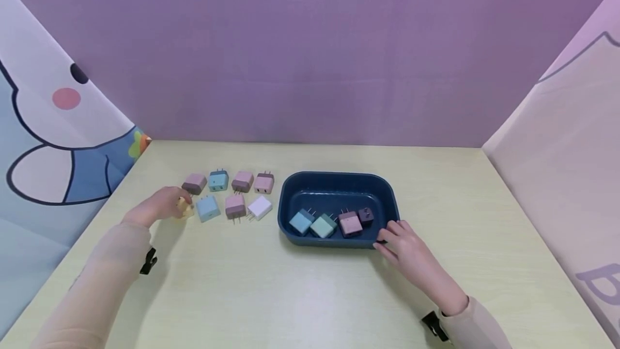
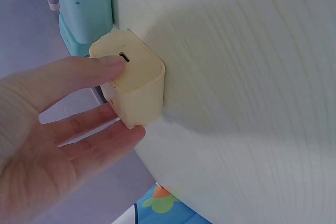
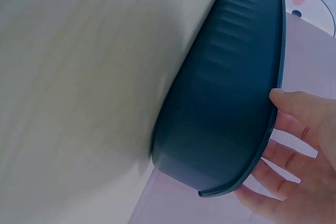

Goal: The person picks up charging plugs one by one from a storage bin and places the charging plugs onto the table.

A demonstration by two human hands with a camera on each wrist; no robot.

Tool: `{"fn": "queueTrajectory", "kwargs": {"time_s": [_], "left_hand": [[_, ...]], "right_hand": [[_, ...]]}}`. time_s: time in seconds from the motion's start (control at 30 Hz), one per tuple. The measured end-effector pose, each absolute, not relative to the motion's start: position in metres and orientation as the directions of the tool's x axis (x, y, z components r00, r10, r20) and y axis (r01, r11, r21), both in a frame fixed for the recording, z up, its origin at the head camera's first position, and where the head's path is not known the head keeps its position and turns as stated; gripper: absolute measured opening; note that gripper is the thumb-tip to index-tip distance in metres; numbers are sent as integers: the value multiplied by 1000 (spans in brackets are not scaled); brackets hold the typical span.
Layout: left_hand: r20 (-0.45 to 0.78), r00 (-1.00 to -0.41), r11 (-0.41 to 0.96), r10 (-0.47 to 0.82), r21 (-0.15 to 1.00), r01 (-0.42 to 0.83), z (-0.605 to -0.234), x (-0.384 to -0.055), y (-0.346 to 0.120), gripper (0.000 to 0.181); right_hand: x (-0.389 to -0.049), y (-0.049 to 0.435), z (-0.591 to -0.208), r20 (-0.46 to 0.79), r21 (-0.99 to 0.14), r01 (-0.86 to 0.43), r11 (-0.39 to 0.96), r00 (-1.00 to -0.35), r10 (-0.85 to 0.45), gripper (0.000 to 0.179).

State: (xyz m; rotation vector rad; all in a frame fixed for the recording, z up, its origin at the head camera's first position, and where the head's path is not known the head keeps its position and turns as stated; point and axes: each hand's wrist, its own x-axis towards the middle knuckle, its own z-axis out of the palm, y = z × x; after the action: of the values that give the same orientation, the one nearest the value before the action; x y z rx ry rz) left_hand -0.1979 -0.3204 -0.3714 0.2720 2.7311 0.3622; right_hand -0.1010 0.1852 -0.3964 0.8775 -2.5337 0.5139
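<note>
12 wall chargers total, using the navy tray (image 1: 339,181) as landmark. 8 left of the tray: 4 pink-mauve chargers (image 1: 235,206), 2 blue chargers (image 1: 208,208), 1 white charger (image 1: 260,207), 1 yellow charger (image 1: 184,209). 4 inside the tray, along its near side: 1 light-blue charger (image 1: 301,221), 1 green charger (image 1: 323,225), 1 pink charger (image 1: 350,223), 1 dark purple charger (image 1: 366,216).

Left hand (image 1: 163,204), well left of the tray: narrow pinch on the yellow charger, thumb on its port face. Right hand (image 1: 408,248) grips the tray's rim at its near right corner, thumb outside.

Yellow charger's prongs hidden; can't tell if it's off the table (image 1: 310,295). Left wrist view cuts off the nearer blue charger at the top. Right wrist view: tray wall blocks its contents.

Around: left hand partly covers the yellow charger, right fingers cover that tray corner. Purple backdrop (image 1: 310,58) behind the tray, cartoon panel (image 1: 43,123) far left, 2 black clips (image 1: 148,260) at the sleeves (image 1: 104,268).
</note>
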Motion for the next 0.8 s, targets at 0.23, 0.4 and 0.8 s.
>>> {"fn": "queueTrajectory", "kwargs": {"time_s": [0.23,0.4,0.8], "left_hand": [[-369,-911,958,183,277,80,-370,-195,-316,36],[-373,-913,964,165,256,70,-366,-193,-309,35],[-348,-925,979,150,185,89,-342,-191,-280,39]], "right_hand": [[-101,185,-396,481,-204,-642,739,-723,-495,16],[-101,185,-397,481,-202,-643,739,-722,-497,16],[-101,185,-397,472,-205,-640,740,-727,-498,15]]}}
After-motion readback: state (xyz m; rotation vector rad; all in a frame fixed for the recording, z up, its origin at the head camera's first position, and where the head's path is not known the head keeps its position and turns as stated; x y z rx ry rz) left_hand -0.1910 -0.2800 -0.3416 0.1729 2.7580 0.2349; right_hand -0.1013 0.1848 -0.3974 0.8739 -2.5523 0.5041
